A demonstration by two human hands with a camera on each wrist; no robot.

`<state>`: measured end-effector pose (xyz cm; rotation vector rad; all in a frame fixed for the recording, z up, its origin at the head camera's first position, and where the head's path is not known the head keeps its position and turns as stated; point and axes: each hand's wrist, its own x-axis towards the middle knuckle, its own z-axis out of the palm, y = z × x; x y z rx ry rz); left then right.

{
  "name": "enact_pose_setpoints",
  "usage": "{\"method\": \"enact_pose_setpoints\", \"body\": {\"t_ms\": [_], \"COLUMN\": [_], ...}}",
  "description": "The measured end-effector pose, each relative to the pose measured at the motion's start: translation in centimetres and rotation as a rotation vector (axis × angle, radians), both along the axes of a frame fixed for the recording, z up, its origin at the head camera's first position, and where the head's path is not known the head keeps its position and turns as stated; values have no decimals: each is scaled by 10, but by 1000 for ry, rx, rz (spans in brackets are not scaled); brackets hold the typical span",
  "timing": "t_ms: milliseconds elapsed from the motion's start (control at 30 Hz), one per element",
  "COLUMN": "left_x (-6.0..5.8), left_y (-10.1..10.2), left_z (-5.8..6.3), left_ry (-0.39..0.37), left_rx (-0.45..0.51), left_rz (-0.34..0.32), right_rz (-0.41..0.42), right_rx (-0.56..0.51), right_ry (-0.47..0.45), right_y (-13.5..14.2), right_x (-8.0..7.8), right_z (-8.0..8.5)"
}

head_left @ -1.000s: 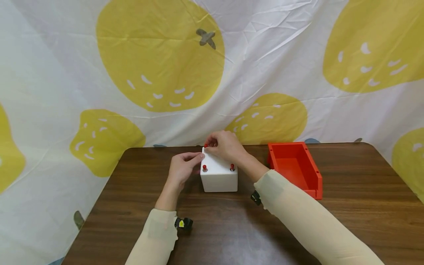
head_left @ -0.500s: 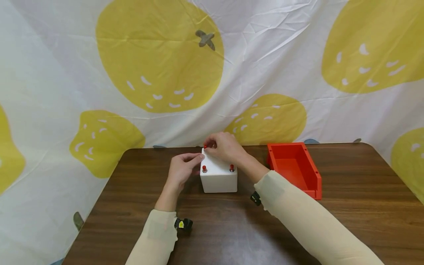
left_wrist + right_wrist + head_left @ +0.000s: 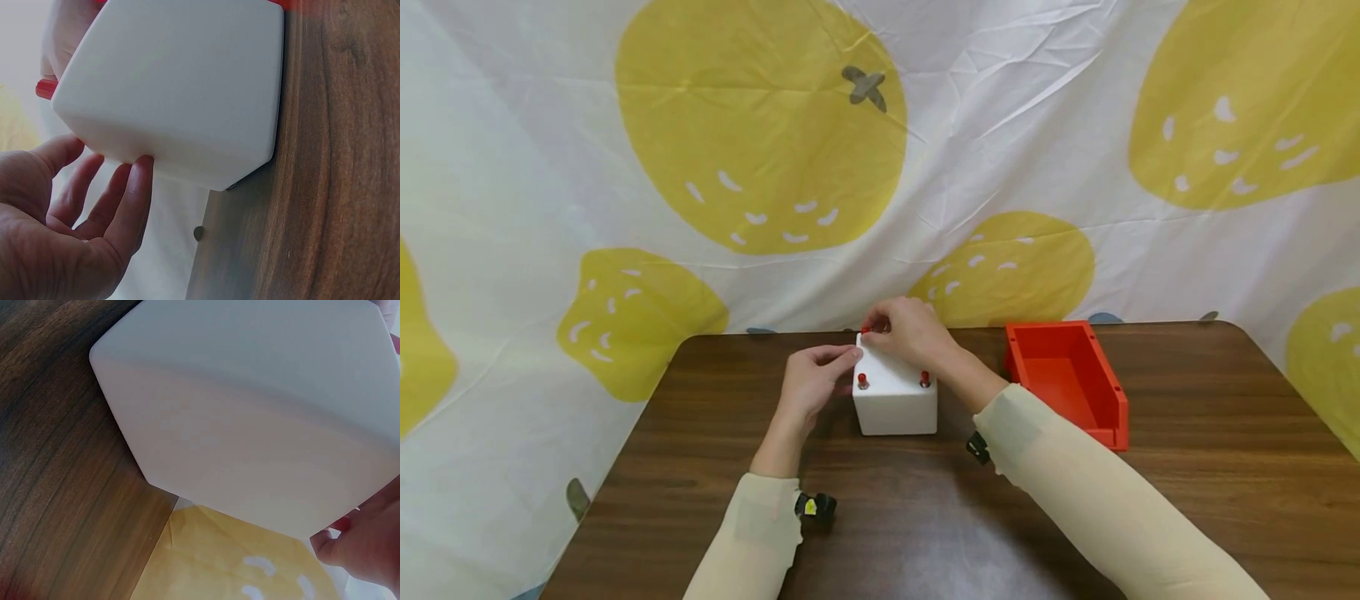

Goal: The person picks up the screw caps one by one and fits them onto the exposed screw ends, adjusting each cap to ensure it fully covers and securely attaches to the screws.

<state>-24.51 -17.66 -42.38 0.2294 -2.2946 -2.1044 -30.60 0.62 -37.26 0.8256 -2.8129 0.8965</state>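
A white box [image 3: 895, 412] stands on the table, with red knobs on metal bases on its top. Two knobs show near the front: a left one [image 3: 862, 381] and a right one [image 3: 925, 379]. My right hand [image 3: 917, 333] reaches over the top and pinches the knob [image 3: 866, 331] at the far left corner. In the right wrist view a bit of red [image 3: 340, 524] shows between those fingers. The far right corner is hidden behind that hand. My left hand [image 3: 808, 383] steadies the box's left side, its fingertips [image 3: 142, 165] touching the white wall.
An open red bin [image 3: 1067, 379] stands right of the box, beyond my right forearm. The wooden table [image 3: 895, 508] ends just behind the box, where a white cloth with yellow fruit shapes [image 3: 767, 125] hangs. Both wrists carry small black cameras.
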Motion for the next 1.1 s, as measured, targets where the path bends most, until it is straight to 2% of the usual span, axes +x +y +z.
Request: {"method": "enact_pose_setpoints", "body": {"t_ms": [533,800,1100], "left_x": [0,0,2], "left_y": [0,2,2], "left_z": [1,2,3], "left_ry": [-14,-16,-24], "left_rx": [0,12,-17], "left_rz": [0,-3,7], "right_rz": [12,29,18], "right_rx": [27,-35,-45], "right_ry": [20,19,79], "right_y": [6,22,44], "right_x": [8,13,27], "right_z": [4,7,14]}}
